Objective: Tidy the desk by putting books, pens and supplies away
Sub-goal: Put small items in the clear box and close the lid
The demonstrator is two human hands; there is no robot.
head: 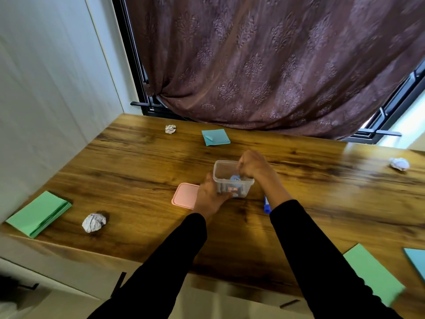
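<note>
While the left hand (210,194) grips the clear container (232,178) at the desk's (138,157) centre, the right hand (250,165) lowers a pinched small supply inside; next, presumably, the pink lid (184,195) beside it.

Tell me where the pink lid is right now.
In the head view, the pink lid lies flat on the desk, just left of the clear box, partly under the left hand.

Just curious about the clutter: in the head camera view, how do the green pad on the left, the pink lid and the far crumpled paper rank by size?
1. green pad
2. pink lid
3. far crumpled paper; distance shrinks it.
</note>
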